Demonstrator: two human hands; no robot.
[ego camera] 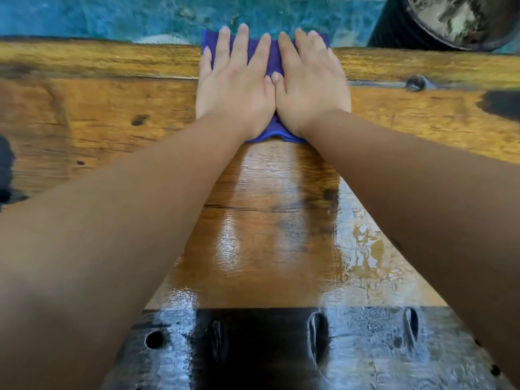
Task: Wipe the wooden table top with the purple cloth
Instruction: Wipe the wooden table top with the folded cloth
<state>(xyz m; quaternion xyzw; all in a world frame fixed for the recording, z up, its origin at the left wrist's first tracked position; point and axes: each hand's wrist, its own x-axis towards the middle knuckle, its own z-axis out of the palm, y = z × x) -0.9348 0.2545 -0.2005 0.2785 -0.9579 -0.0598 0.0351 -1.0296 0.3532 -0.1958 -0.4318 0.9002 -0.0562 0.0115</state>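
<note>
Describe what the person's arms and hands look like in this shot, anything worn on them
Both forearms are bare right up to the edge of the picture, with no sleeves in view. The left hand and the right hand carry no gloves, and no rings, watch or bracelets show on the fingers or wrists. The fingernails look short and unpainted. No markings show on either arm.

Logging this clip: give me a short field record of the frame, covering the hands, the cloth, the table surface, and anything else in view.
left hand: left hand flat, fingers straight, pressing on the cloth
right hand: right hand flat beside it, thumbs touching, also pressing
cloth: purple cloth under both hands, at the table's far edge, slightly overhanging it
table: wooden table top, planks with dark knots
wet area: glossy wet strip running from the cloth back toward the person
near edge: dark board with holes, also wet
other: dark round container beyond the far right corner
</note>
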